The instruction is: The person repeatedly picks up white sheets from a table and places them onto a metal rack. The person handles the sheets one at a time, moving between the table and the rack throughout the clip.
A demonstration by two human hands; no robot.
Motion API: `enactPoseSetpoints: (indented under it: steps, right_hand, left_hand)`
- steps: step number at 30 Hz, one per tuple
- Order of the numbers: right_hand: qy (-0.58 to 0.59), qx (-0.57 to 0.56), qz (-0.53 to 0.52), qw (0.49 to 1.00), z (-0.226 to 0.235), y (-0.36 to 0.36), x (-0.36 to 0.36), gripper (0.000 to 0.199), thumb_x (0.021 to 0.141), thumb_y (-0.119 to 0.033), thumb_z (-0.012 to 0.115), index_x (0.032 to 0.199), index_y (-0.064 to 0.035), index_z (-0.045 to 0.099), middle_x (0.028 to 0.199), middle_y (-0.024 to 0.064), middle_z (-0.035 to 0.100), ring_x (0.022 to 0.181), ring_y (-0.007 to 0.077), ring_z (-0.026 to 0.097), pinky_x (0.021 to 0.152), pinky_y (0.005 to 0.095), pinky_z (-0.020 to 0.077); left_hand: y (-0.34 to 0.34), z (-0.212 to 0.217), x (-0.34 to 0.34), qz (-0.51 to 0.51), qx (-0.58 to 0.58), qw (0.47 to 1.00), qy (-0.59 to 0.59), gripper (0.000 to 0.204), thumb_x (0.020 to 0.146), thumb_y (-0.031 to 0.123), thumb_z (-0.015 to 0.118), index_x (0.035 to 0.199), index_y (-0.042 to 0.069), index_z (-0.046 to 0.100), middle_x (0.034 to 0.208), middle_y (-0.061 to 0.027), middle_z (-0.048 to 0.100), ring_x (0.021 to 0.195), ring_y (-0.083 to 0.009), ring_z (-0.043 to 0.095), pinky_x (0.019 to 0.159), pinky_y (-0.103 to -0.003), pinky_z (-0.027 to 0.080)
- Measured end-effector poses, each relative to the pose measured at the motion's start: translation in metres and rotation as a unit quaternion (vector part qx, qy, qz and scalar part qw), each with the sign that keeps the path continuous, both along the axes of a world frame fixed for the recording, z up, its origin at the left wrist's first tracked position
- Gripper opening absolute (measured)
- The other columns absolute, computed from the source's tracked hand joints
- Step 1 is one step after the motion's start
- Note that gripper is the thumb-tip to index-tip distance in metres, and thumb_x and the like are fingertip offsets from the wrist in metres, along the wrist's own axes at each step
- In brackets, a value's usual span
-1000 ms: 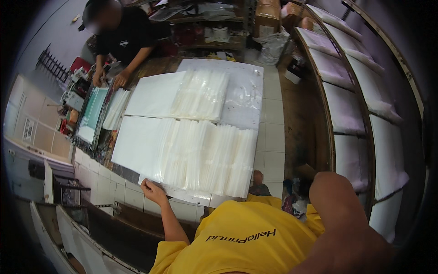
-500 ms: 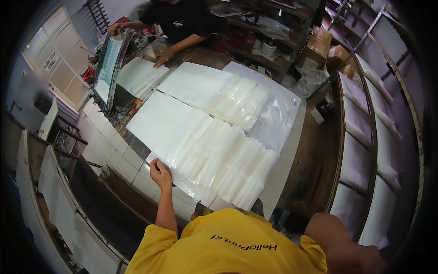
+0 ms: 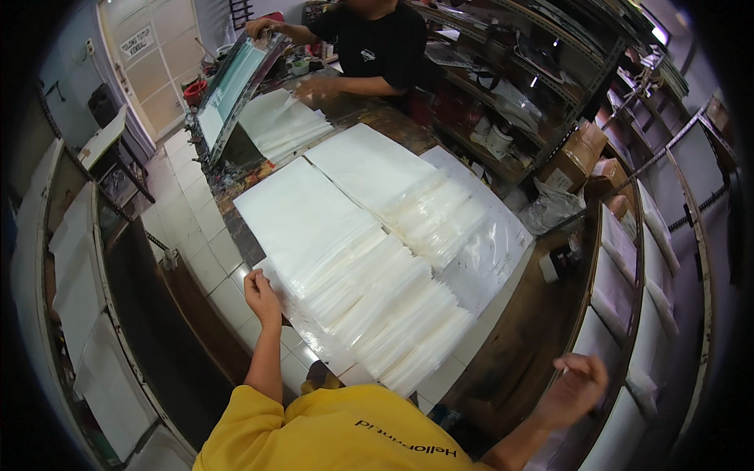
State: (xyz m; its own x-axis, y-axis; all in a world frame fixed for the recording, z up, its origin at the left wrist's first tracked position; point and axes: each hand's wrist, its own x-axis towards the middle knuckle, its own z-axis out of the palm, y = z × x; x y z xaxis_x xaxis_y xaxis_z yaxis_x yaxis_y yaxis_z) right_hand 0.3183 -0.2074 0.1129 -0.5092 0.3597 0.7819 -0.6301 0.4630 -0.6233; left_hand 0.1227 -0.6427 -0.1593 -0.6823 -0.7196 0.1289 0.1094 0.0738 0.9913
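My left hand (image 3: 262, 298) is beside the near-left edge of the table, its fingers curled in with nothing visible in them. Close by it lie overlapping stacks of white sheets (image 3: 284, 220) in clear plastic, fanned out in rows toward me. A second fanned stack (image 3: 365, 161) lies farther back to the right. My right hand (image 3: 580, 386) is raised at the lower right, away from the table, its fingers half bent and apart, holding nothing visible. Beneath the stacks, a clear plastic-covered sheet (image 3: 495, 255) shows along the right side.
Across the table a co-worker in black (image 3: 369, 47) holds up a framed screen (image 3: 239, 86) by its top edge, near another pile of sheets (image 3: 283, 125). Racks with white sheets stand left (image 3: 82, 267) and right (image 3: 616, 294). Cardboard boxes (image 3: 577, 157) sit at back right.
My right hand has come up into view at the lower right. My left hand has drawn slightly away from the sheets. The view has turned, and the co-worker's lower hand has moved off the pile.
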Motion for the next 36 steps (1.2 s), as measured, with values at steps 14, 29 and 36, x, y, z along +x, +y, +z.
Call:
enactPoseSetpoints:
  steps: [14, 29, 36]
  right_hand:
    - [-0.625, -0.334, -0.125, 0.694, -0.47, 0.042, 0.189, 0.02, 0.094, -0.02, 0.055, 0.082, -0.0064, 0.063, 0.073, 0.0077, 0.062, 0.064, 0.0165, 0.058, 0.053, 0.0333, 0.0457]
    - [-0.625, -0.379, -0.219, 0.647, -0.434, 0.023, 0.217, 0.021, 0.092, -0.021, 0.058, 0.09, -0.0019, 0.065, 0.078, 0.0106, 0.064, 0.072, 0.0225, 0.065, 0.059, 0.0378, 0.0521]
    - [-0.59, -0.506, -0.154, 0.611, -0.361, 0.009, 0.169, 0.03, 0.099, -0.03, 0.057, 0.114, -0.0041, 0.056, 0.101, 0.0085, 0.064, 0.08, 0.0185, 0.066, 0.072, 0.0331, 0.0555]
  left_hand:
    - [0.019, 0.099, -0.113, -0.124, -0.49, 0.862, 0.042, 0.038, 0.083, 0.007, 0.068, 0.119, 0.001, 0.06, 0.121, -0.017, 0.055, 0.111, -0.0329, 0.054, 0.09, -0.041, 0.047]
    - [-0.052, 0.013, -0.218, -0.284, -0.638, 0.712, -0.075, 0.022, 0.087, 0.007, 0.055, 0.103, -0.001, 0.067, 0.1, -0.024, 0.065, 0.096, -0.0412, 0.061, 0.085, -0.049, 0.05]
    - [-0.053, 0.013, -0.242, -0.286, -0.732, 0.608, -0.108, 0.016, 0.092, 0.005, 0.049, 0.1, -0.004, 0.059, 0.102, -0.0215, 0.062, 0.098, -0.0401, 0.058, 0.085, -0.049, 0.048]
